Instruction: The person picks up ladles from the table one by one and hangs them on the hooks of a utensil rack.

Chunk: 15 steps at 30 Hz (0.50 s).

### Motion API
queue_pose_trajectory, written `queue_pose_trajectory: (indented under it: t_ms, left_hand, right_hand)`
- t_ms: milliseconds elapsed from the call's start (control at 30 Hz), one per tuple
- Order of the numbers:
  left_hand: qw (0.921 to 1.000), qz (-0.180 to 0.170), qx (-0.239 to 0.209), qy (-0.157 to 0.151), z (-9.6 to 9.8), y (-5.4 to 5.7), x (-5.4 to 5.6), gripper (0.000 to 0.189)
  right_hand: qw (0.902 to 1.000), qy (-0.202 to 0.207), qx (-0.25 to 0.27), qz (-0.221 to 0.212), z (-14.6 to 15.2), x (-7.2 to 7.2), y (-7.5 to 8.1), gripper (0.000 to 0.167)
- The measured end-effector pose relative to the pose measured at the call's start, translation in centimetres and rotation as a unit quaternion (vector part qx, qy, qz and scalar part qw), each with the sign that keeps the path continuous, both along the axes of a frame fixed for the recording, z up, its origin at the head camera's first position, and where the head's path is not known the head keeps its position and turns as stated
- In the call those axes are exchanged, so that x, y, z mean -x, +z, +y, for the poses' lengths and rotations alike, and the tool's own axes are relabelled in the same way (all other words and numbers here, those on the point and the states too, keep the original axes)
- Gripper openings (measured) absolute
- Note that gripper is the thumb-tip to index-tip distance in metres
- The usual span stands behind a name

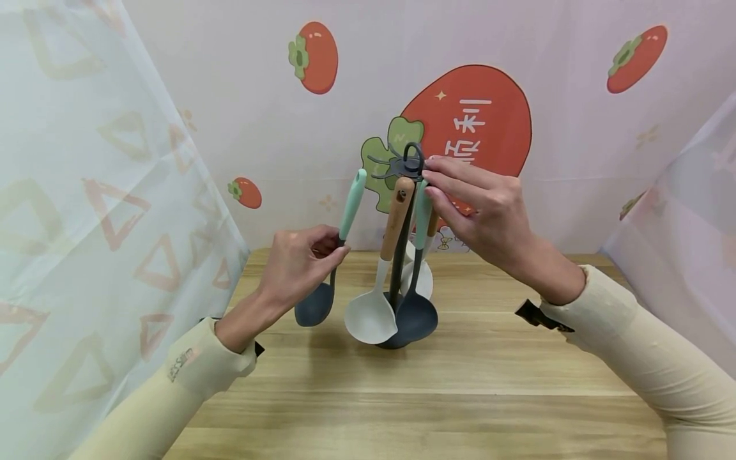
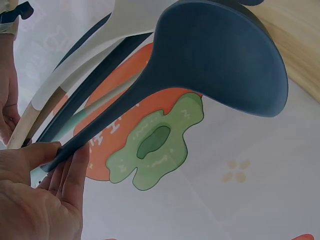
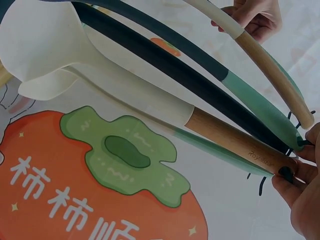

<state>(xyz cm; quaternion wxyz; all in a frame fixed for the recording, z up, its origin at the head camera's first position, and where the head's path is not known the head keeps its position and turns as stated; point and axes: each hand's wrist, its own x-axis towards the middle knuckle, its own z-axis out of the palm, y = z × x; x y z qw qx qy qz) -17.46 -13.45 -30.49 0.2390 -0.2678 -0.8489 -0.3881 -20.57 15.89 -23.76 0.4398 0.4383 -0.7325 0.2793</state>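
Observation:
My left hand (image 1: 299, 262) pinches a dark blue ladle (image 1: 314, 305) where its shaft meets the mint handle. This ladle (image 2: 220, 55) tilts beside a dark utensil rack (image 1: 397, 268), its handle top just left of the rack's hooks. My right hand (image 1: 483, 207) grips the rack's top beside the ring, fingertips among the hooks. In the right wrist view, thumb and finger close around a hook end at a wooden handle (image 3: 235, 140). Hanging on the rack are a white ladle (image 1: 370, 316) with a wooden handle, another dark ladle (image 1: 416, 317) with a mint handle, and partly hidden white utensils behind.
The rack stands on a wood-grain table (image 1: 489, 364), close to the back. A white cloth backdrop (image 1: 230, 96) printed with persimmons rises behind it. Patterned cloth walls (image 1: 115, 191) border the left and right sides.

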Motion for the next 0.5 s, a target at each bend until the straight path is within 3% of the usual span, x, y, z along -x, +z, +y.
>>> queue_pose_trajectory:
  t_ms: [500]
  left_hand:
    - [0.9994,0.025,0.024,-0.003,0.56,0.37,0.65,0.014]
  right_hand:
    - [1.0000,0.000,0.004,0.000,0.01,-0.01,-0.09,0.029]
